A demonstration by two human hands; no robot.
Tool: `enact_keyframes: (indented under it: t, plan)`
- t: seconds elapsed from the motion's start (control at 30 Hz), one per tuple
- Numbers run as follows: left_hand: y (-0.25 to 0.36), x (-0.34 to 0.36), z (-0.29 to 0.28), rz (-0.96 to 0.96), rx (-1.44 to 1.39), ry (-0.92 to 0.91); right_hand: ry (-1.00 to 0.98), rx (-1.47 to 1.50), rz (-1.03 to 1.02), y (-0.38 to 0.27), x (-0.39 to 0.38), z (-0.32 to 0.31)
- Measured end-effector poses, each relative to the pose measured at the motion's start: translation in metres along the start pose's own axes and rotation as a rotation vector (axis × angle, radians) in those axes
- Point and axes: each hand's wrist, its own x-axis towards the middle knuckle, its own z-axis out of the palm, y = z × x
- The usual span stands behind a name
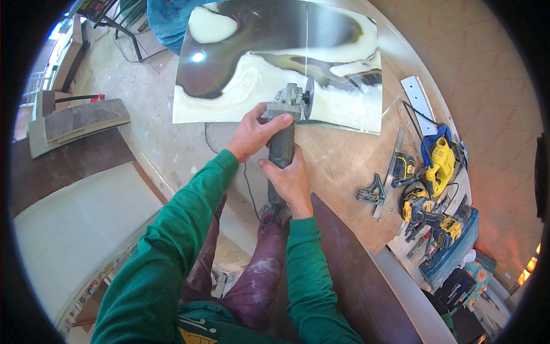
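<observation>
A grey, dust-covered angle grinder (282, 148) is gripped in both my hands. My left hand (252, 135) wraps round its front near the gear head, thumb across the top. Lower down, my right hand (291, 179) is closed round the body. The thin upright cutting disc (309, 98) is on the right side of the head, at the near part of a glossy panel (240, 102) with brown and cream swirls. A thin straight line (307, 43) crosses the panel from its far edge toward the disc. Whether the disc touches the panel, I cannot tell.
The panel lies on a wooden board (338, 160). To the right are a combination square (372, 192), a tape measure (404, 166), a yellow corded power tool (441, 163), and a yellow-black drill (450, 229). The grinder's cord (247, 186) hangs beside my legs. A pale panel (86, 209) stands left.
</observation>
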Motion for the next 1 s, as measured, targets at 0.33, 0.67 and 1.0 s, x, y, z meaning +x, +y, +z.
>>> enact_keyframes:
  t: [0.33,0.67,1.0]
  plan:
    - [0.002,-0.003,0.002,-0.022,0.002,0.004,-0.009,-0.002,0.033,-0.002,-0.004,-0.001]
    - [-0.001,-0.008,0.005,-0.014,0.005,0.03,-0.012,0.001,0.053,-0.003,-0.007,-0.001]
    - [-0.004,-0.011,0.005,-0.014,-0.004,0.029,-0.012,-0.007,0.057,0.003,-0.009,0.0]
